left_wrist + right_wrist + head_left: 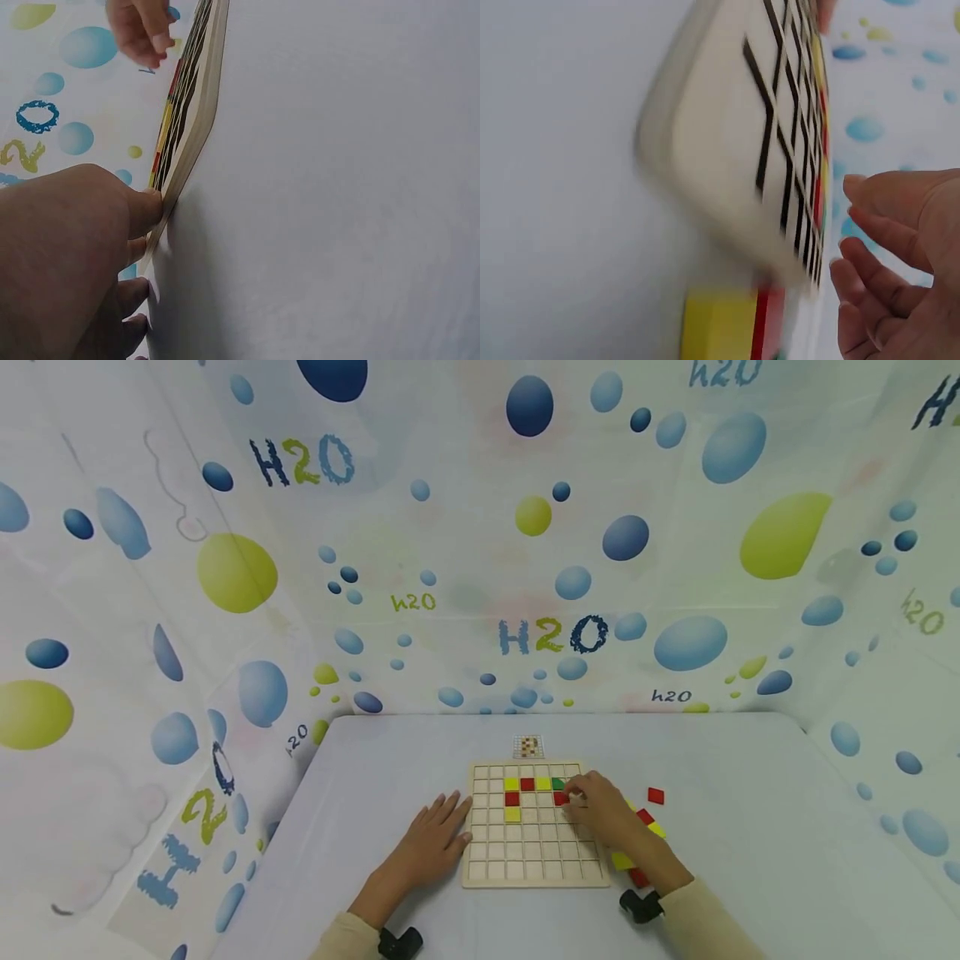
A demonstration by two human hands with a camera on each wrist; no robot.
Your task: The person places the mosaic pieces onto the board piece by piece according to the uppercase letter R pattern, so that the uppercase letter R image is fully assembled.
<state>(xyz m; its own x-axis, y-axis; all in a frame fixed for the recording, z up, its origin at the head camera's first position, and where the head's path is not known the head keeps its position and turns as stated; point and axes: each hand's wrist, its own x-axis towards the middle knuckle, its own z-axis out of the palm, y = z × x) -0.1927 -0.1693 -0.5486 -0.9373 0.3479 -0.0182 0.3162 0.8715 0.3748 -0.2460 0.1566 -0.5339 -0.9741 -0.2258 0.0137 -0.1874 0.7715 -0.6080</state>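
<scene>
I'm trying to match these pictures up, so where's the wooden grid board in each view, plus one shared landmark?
Head: the wooden grid board lies at lower centre.
Left wrist: the board is a narrow slanting strip, upper left of centre.
Right wrist: the board fills the upper middle, slanted.
Shared landmark: the right hand, respectively low right of centre, top left and lower right.

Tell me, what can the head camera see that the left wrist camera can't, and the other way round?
Only the head view shows the little picture card behind the board and the loose red tile off to its right. Only the left wrist view shows the board close up, almost edge-on. Both show the left hand, the right hand, red and yellow tiles on the board, and the bubbly wall.
</scene>
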